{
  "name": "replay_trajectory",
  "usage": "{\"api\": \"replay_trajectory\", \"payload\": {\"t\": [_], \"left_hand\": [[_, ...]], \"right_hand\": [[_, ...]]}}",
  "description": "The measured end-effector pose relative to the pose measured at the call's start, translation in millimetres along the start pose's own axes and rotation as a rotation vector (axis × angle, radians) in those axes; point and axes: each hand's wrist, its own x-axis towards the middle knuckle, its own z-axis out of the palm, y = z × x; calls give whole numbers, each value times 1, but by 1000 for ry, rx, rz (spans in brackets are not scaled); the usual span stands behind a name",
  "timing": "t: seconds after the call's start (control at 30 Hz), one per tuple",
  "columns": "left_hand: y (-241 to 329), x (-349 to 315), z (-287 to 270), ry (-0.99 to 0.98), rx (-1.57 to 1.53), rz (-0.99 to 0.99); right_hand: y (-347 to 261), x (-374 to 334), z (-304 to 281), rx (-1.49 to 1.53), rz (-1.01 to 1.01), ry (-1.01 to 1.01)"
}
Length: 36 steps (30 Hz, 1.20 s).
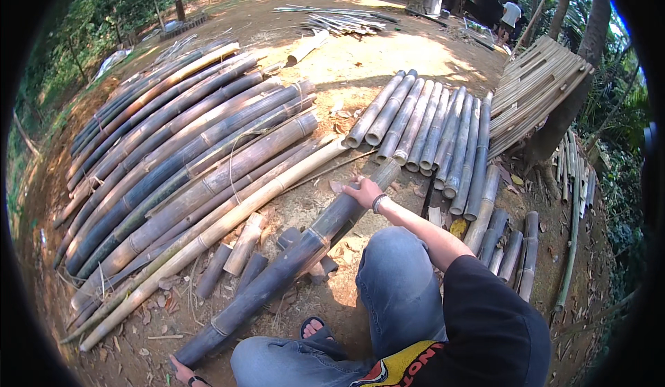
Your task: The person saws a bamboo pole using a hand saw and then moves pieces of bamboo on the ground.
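Observation:
A thick dark bamboo pole [277, 280] slants across in front of me, its far end up near the middle and its near end at the lower left. My right hand [363, 193] is closed over the pole's upper part, thumb and fingers bent round it. At the lower left, my left hand [183, 373] grips the near end, with its fingers partly hidden under the pole. Short bamboo offcuts [244, 244] lie on the soil beside and beneath the pole.
A large stack of long bamboo poles [208, 148] fills the left. Ahead to the right lies a row of cut bamboo lengths [422, 124], with shorter pieces [511, 255] nearer me. A slatted bamboo panel [537, 93] leans by a tree. A person [510, 16] is far off.

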Motion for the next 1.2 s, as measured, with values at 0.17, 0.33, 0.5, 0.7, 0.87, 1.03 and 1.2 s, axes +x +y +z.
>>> {"api": "replay_trajectory", "payload": {"t": [0.17,0.33,0.5,0.7,0.87,1.03,1.2], "left_hand": [[-6,30,18,-133,-135,-44],[5,1,8,-27,-5,-100],[37,-44,-22,76,23,-146],[74,-108,-44,-151,-31,47],[77,-106,-13,-230,-55,-6],[80,-101,6,-279,-66,-31],[82,-99,17,-311,-69,-45]], "right_hand": [[23,-16,12,154,22,102],[25,-19,25,326,115,107],[20,-25,28,334,99,104],[25,-38,23,364,123,37],[30,-32,34,447,130,87],[36,-36,37,559,133,118],[44,-38,38,694,146,148]]}}
